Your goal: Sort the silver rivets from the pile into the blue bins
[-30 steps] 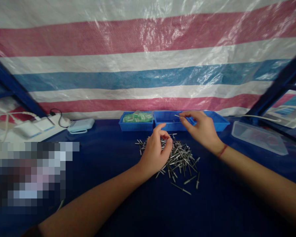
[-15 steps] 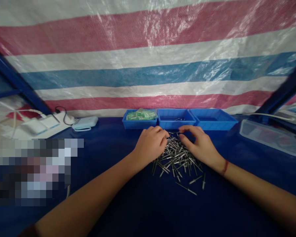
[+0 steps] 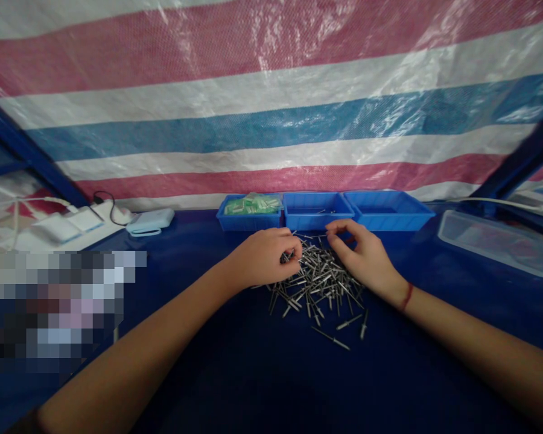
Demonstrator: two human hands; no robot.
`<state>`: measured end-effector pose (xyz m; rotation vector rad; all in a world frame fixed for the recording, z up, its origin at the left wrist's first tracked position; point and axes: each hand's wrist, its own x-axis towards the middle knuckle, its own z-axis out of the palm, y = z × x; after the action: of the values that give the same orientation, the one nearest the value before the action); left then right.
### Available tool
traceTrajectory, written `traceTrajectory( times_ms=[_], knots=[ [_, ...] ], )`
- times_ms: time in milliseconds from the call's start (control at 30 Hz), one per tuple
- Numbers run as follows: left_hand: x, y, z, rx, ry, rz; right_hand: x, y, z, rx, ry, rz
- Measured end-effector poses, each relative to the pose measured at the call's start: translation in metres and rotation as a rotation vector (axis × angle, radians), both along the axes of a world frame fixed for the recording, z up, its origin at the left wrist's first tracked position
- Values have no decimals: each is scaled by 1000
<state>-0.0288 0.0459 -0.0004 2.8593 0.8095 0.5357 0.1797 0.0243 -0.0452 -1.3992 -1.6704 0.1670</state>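
Observation:
A loose heap of silvery blind rivets (image 3: 319, 274) lies on the dark blue tabletop. My left hand (image 3: 271, 256) rests at the heap's left side, its fingers curled round toward the thumb; whatever is between the tips is too small to make out. On the right side of the heap, my right hand (image 3: 362, 256) has thumb and index finger drawn close together in a pinch. I cannot make out what those tips hold. A few rivets (image 3: 341, 343) lie apart at the near side. Behind the heap, the middle blue bin (image 3: 319, 223) holds a few rivets.
The left blue bin (image 3: 248, 224) contains green-and-white packets (image 3: 253, 204). A third blue bin (image 3: 389, 222) stands at the right, beside a clear plastic lid (image 3: 493, 244). At left are a light blue case (image 3: 150, 222) and a power strip (image 3: 79, 235). Striped sheeting (image 3: 271, 129) hangs behind.
My left hand has shifted left and curled more, with its finger opening now showing. My right thumb and index finger have come closer together. The whole view has shifted slightly.

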Motion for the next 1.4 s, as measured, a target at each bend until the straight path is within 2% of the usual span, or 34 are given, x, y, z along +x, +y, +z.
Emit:
traceTrajectory(
  times_ms=[133,333,500,667,767,933,1033,1133,1300,1400],
  knots=[
    [3,-8,5,123,162,-5,0,0,0,-6,-5,4],
    [9,-14,4,205,293,88,-1,0,0,-11,-7,-1],
    [12,-20,3,235,265,131,0,0,-1,-8,-4,6],
    [14,-19,0,293,77,87,-1,-5,4,103,-29,56],
    [16,-19,-2,156,-199,106,-5,-13,10,138,-57,162],
    [20,-22,-7,-127,-544,158,-18,-25,18,48,-36,258],
    [22,-24,-10,-200,-609,174,-24,-27,19,-3,23,293],
    [23,-25,-12,-206,-614,177,-24,-29,19,17,58,282],
    [24,-25,-15,-255,-667,213,-25,-31,19,70,-5,297],
    [25,-25,-16,-270,-674,182,-26,-31,18,70,-15,289]
  ],
)
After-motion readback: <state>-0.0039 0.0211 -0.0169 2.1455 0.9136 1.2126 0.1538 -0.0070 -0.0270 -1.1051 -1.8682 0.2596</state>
